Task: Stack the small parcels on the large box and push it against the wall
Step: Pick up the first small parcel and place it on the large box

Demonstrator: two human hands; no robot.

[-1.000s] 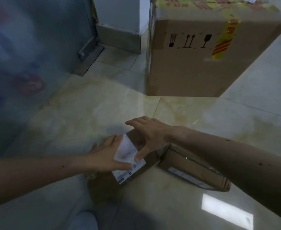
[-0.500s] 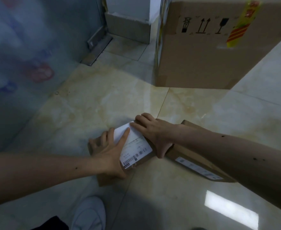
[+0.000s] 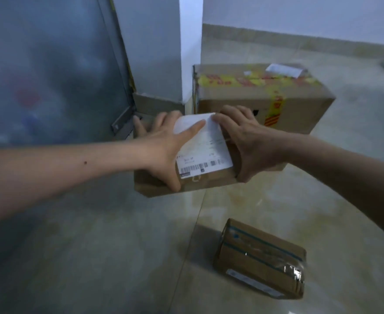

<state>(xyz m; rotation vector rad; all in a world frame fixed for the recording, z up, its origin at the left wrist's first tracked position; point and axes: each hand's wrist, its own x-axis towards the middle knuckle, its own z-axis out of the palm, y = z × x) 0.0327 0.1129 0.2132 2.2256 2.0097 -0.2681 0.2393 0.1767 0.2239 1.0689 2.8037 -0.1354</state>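
Observation:
A small brown parcel with a white shipping label (image 3: pixel 200 152) is held in the air between both hands, above the floor and in front of the large box. My left hand (image 3: pixel 161 141) grips its left side, thumb across the label. My right hand (image 3: pixel 247 141) clasps its right side. The large cardboard box (image 3: pixel 277 94) with yellow and red tape stands on the floor behind, beside a white wall corner. A second small parcel (image 3: pixel 261 259), wrapped in clear tape with blue stripes, lies on the floor at the lower right.
A blue-grey metal door (image 3: pixel 46 64) fills the left side, with a metal threshold strip (image 3: pixel 123 118) at its foot. A white wall (image 3: pixel 300 17) with a skirting runs behind the large box. The floor is glossy beige tile (image 3: pixel 277 200).
Both hands closed on the labelled parcel and lifted it off the floor toward the large box. The second parcel stayed on the floor. The view tilted upward.

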